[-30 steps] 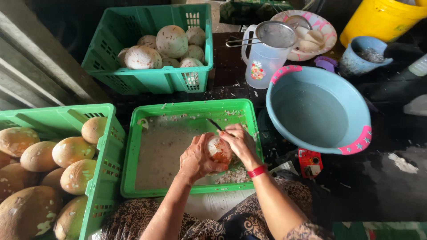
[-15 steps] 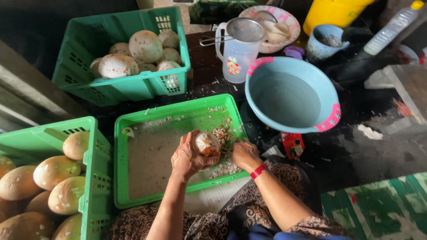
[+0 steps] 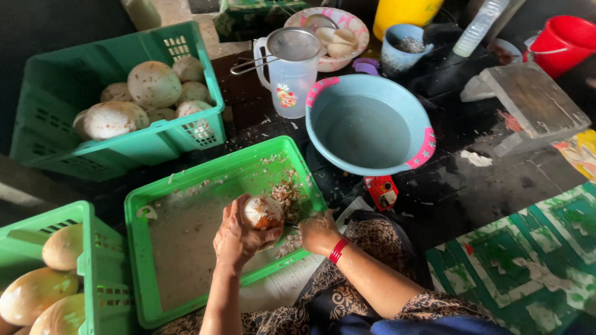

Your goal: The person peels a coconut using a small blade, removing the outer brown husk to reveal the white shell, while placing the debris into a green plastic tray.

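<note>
the landmark is the shallow green tray in front of the seated person. the left hand holds one peeled, partly brown-skinned coconut above the tray's near right part, its grip closed around the underside so the exposed top faces the other hand and the shavings fall inside the tray walls. the right hand, with one red wristband, rests at the tray's right rim just beside the coconut; its grip is curled, but whether it holds a tool cannot be told. left of the tray stands one green crate with at least three unpeeled brown coconuts showing, close enough for the left hand to reach. beyond the tray, one more green crate holds about six pale peeled coconuts, kept apart from the unpeeled stock. to the tray's right and beyond, one blue basin holds water, near the working hand. beyond the basin stand one clear jug with a strainer on its mouth, one patterned bowl with white pieces, and one small blue cup. one red bucket stands far right of the tray.
</note>
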